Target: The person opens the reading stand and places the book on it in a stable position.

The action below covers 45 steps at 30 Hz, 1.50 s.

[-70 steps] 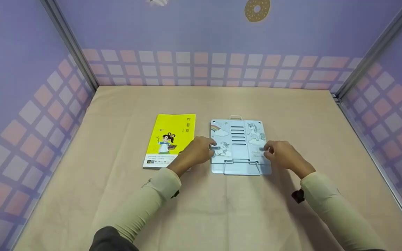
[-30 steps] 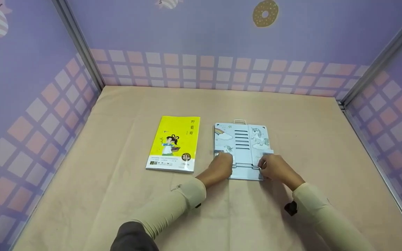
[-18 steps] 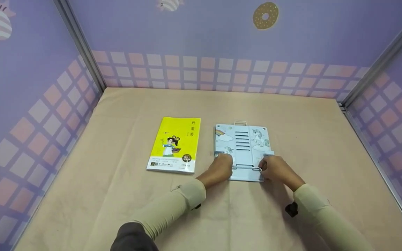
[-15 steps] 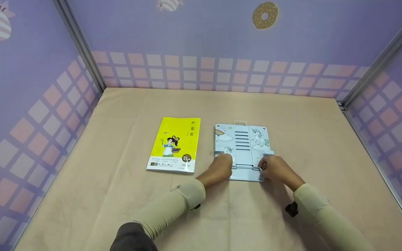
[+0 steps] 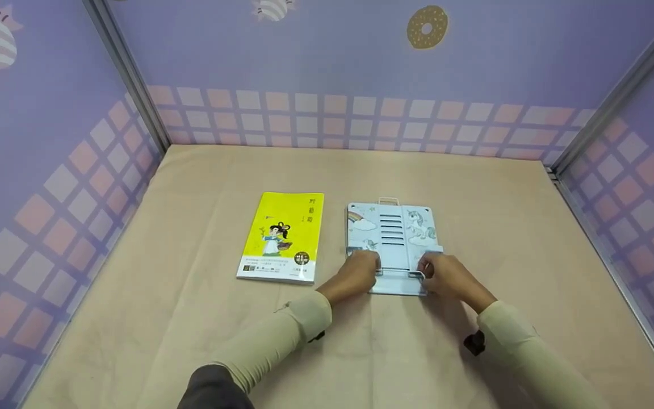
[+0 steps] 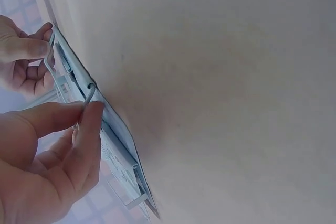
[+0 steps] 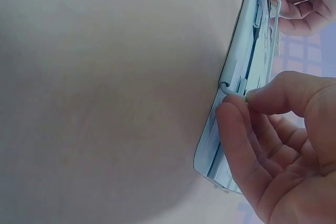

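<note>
A pale blue book stand (image 5: 392, 230) with unicorn and rainbow prints and a row of slots lies flat on the table. Near its front edge, my left hand (image 5: 358, 274) pinches one side of the wire bracket (image 6: 90, 94) between thumb and forefinger. My right hand (image 5: 445, 274) pinches the bracket's other side the same way, as the right wrist view shows with the wire (image 7: 234, 93) between the fingertips. The wire stands raised off the plate in both wrist views. To the left of the stand lies a yellow book (image 5: 281, 236), cover up, touched by neither hand.
A beige cloth (image 5: 202, 318) covers the table. Purple panels with a pink and white check border (image 5: 335, 116) close off the back and both sides, joined by metal corner posts (image 5: 128, 74). A wire loop (image 5: 388, 200) sticks out behind the stand.
Both hands have moved from the stand's side clips inward and down to the bracket at its front. The clips now stand up. Over the last half second the hands hardly move.
</note>
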{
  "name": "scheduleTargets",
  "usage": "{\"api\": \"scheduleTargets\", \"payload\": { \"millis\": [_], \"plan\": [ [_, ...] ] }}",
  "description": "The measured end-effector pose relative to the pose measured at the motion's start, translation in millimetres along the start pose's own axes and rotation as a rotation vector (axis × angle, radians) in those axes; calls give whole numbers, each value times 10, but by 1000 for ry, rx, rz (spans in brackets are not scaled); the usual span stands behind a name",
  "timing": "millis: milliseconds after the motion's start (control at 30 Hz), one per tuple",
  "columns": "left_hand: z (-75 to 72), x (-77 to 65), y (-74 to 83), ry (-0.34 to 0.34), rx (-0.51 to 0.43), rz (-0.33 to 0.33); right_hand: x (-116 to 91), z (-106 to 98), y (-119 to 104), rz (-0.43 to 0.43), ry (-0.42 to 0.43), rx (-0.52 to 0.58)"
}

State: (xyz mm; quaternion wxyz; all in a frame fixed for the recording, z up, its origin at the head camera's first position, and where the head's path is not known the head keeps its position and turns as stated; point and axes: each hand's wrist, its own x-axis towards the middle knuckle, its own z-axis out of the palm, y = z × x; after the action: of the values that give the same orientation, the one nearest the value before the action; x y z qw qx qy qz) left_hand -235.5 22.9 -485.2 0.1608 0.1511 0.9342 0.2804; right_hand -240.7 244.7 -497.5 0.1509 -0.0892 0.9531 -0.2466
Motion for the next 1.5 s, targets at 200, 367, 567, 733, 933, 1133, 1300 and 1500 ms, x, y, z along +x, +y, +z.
{"api": "scheduleTargets", "payload": {
  "millis": [200,367,567,733,933,1133,1300,1500],
  "plan": [
    [-10,6,-13,-18,-16,-13,1,21,7,-10,2,9],
    [-9,1,-13,-6,-4,7,-15,18,17,-23,-3,7],
    [-16,-40,16,15,13,47,-69,-17,25,-81,1,-1],
    [-18,-80,31,22,55,117,-121,-45,27,-130,-17,-11],
    [-34,-100,29,-12,41,91,-134,-55,36,-95,-37,18],
    [-66,-76,0,-71,19,60,-108,-99,43,-85,-75,37],
    [-189,-6,-36,-48,26,47,-69,-206,47,-127,-99,102],
    [-407,123,-117,103,-36,-59,36,-368,48,-69,0,200]
  ]
}}
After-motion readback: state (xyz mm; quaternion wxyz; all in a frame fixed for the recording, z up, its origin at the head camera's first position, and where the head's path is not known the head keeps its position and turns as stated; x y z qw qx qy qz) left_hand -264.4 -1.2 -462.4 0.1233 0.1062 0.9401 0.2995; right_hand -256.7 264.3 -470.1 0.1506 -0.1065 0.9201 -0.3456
